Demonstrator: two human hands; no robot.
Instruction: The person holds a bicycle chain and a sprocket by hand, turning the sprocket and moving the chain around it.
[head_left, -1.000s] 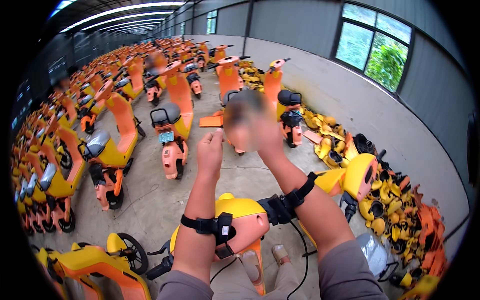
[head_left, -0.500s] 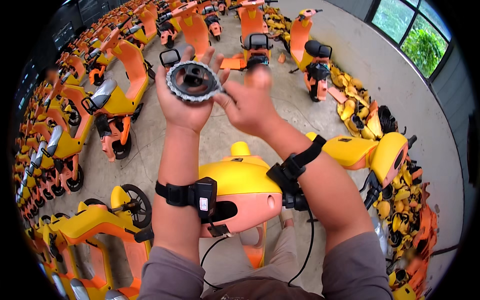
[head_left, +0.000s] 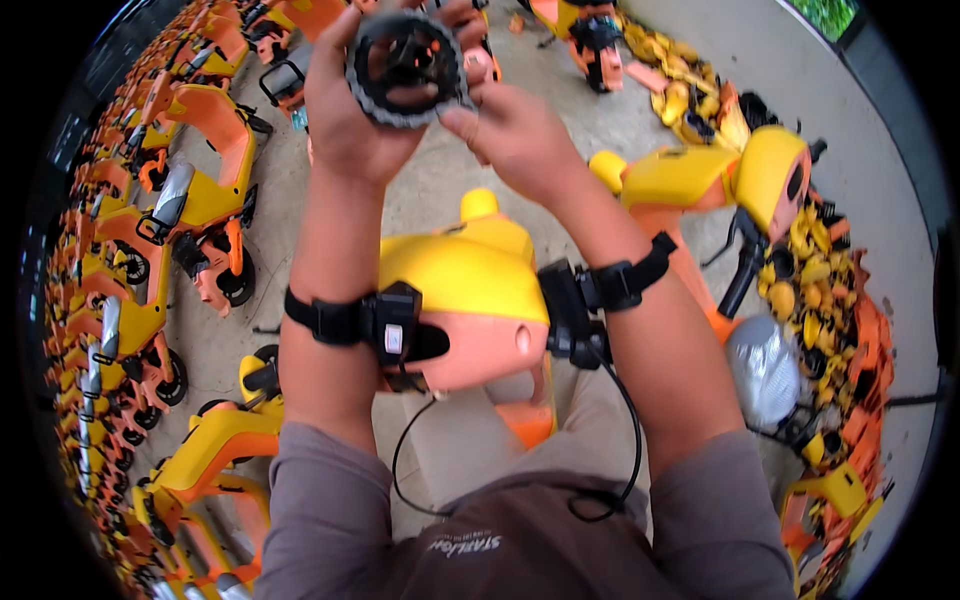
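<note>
Overhead, both hands' grip closes on a black toothed ring (head_left: 408, 66), its top edge hidden by fingertips (head_left: 462, 14).

We see a dark, matt metal toothed wheel (head_left: 408, 65), a glossy smooth yellow plastic shell (head_left: 462, 272), matt grey cloth sleeves (head_left: 325, 500), and rough, dull concrete floor (head_left: 440, 175).

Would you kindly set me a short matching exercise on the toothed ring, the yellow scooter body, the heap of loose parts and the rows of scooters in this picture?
Things:
1. black toothed ring
2. yellow scooter body
3. heap of loose yellow and orange parts
4. rows of parked scooters

Places:
A. along the wall, on the person's right
B. below the forearms
C. on the person's left
D. held up between left hand and right hand

Pairs: 1-D, 2-B, 3-A, 4-C
</note>
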